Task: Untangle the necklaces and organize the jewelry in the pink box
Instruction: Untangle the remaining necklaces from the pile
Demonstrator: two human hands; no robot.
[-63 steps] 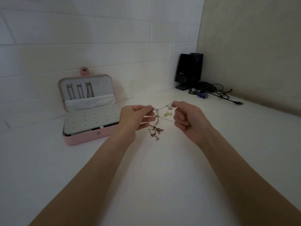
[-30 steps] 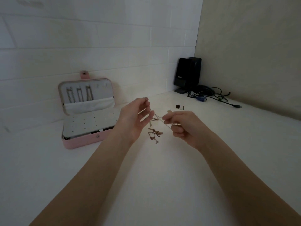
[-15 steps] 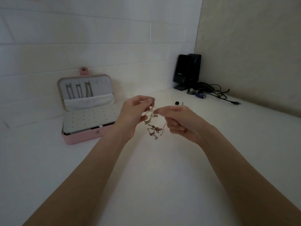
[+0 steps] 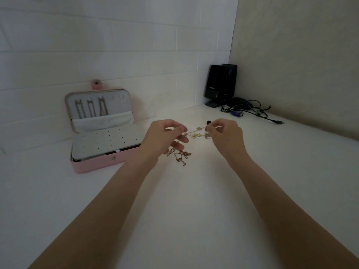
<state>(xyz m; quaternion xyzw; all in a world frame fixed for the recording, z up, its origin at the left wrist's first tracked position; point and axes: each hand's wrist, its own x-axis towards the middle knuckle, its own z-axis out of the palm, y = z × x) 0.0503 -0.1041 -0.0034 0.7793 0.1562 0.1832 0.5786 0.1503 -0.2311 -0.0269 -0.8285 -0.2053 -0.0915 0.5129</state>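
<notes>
Centre of the frame: we are holding a necklace (image 4: 196,132) stretched between both hands above the white table (image 4: 174,220). The left hand (image 4: 165,137) is pinching one end of the chain between thumb and forefinger, with the lower fingers loosely curled beneath. The right hand (image 4: 226,135) is pinching the other end between thumb and forefinger; its remaining fingers are curled inward. Several pale, flat charms are hanging from the chain between the two hands.

Just below the left hand, a second tangle (image 4: 180,155) of darker chain is lying on the table, partly hidden under the left fingers. We cannot tell whether it is joined to the held chain.

Left of centre, the pink box (image 4: 101,162) is sitting open, its lid (image 4: 99,109) leaning upright against the white tiled wall (image 4: 116,45). Three chains (image 4: 91,108) are hanging in the lid above a white pouch. The lower half is showing a white panel (image 4: 104,141) dotted with small holes. A snap tab is sticking up from the lid's top edge.

Upper right, in the corner, two black speakers (image 4: 220,84) are standing; the front one is carrying a small white label too blurred for us to read. Black cables (image 4: 252,111) are trailing to the right of them. A small dark object (image 4: 208,121) is lying just above the right fingertips.
</notes>
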